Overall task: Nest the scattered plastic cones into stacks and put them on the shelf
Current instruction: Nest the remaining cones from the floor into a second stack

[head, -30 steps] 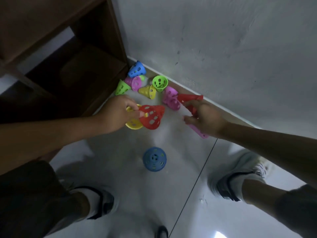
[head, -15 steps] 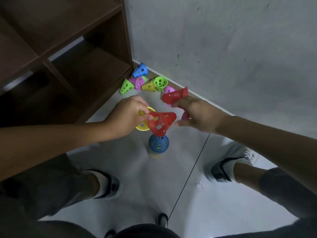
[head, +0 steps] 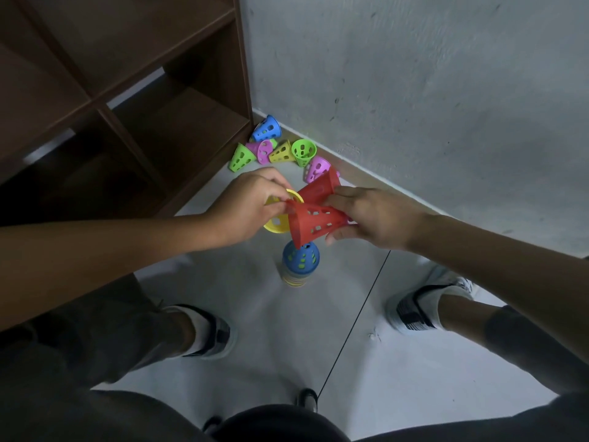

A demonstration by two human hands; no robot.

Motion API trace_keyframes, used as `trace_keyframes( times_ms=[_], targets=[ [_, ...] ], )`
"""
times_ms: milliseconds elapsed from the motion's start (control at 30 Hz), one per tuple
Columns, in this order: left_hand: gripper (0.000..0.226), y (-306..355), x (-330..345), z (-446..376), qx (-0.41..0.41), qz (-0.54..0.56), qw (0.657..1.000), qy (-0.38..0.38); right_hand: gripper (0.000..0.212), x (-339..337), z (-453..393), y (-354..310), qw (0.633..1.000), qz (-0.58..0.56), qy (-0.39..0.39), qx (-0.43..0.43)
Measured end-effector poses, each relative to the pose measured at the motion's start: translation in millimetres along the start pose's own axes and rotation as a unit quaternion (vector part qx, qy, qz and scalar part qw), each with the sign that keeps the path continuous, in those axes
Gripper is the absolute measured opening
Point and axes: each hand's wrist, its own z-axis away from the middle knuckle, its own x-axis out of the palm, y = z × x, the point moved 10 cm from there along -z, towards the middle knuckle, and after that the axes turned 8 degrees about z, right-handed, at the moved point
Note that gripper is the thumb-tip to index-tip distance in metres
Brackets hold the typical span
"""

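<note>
Bare forearms reaching in from both sides, meeting at the middle, held above the floor. Left hand (head: 251, 205) — back of the hand up, fingers curled, pinching the rim of a red cone (head: 314, 223) together with a yellow cone (head: 277, 223) behind it. Right hand (head: 379, 218) — wrist turned inward, thumb on top, fingers wrapped under the narrow end of the same red cone, with a second red cone (head: 320, 188) gripped between fingers and thumb. Legs bent below, feet planted wide apart in shoes.
</note>
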Motion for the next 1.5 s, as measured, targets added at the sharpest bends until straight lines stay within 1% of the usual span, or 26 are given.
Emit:
trace_keyframes(
  times_ms=[167,300,433,500,600,700,733,833,933,1033,1167,1267,1333,1400,1467,1500],
  targets=[
    [0.014,0,1,-2,-0.013,-0.002,1.0,-0.004,0.078,-1,2,-1,1.0,0.005,0.002,0.003],
    [0.025,-11,10,-1,-0.047,-0.009,0.998,-0.031,0.076,-5,7,3,1.0,0.01,0.006,0.007],
    [0.027,-31,15,5,-0.079,-0.01,0.995,-0.054,0.067,-8,20,20,0.997,0.07,-0.004,0.025],
    [0.035,-42,19,10,-0.102,-0.009,0.992,-0.076,0.066,-4,26,27,0.995,0.093,-0.023,0.032],
    [0.05,-58,22,19,-0.139,-0.01,0.986,-0.089,0.067,5,28,26,0.992,0.11,-0.049,0.027],
    [0.066,-69,25,27,-0.156,-0.021,0.981,-0.115,0.067,14,22,20,0.989,0.131,-0.064,0.024],
    [0.065,-71,24,28,-0.159,-0.02,0.98,-0.119,0.067,17,18,17,0.988,0.138,-0.066,0.023],
    [0.053,-73,18,28,-0.164,-0.03,0.98,-0.106,0.065,21,9,8,0.988,0.143,-0.062,0.018],
    [0.052,-70,12,27,-0.17,-0.015,0.981,-0.091,0.059,19,3,-1,0.993,0.109,-0.05,0.02],
    [0.065,-66,7,25,-0.163,0.009,0.984,-0.076,0.053,16,0,-8,0.995,0.085,-0.048,0.022],
    [0.085,-73,0,24,-0.177,0.007,0.982,-0.059,0.052,15,-1,-11,0.997,0.014,-0.044,0.056],
    [0.091,-76,0,23,-0.185,0.018,0.981,-0.061,0.047,18,-3,-9,0.996,-0.009,-0.05,0.069],
    [0.089,-73,1,23,-0.188,0.028,0.98,-0.058,0.038,20,-3,-5,0.995,-0.034,-0.047,0.083],
    [0.076,-66,2,22,-0.175,0.029,0.982,-0.062,0.026,20,-1,5,0.99,-0.081,-0.032,0.113],
    [0.061,-50,7,19,-0.14,0.022,0.987,-0.076,0.017,19,2,21,0.975,-0.149,-0.001,0.168],
    [0.058,-41,10,17,-0.117,0.005,0.99,-0.082,0.014,19,5,30,0.96,-0.196,0.016,0.199]
  ],
)
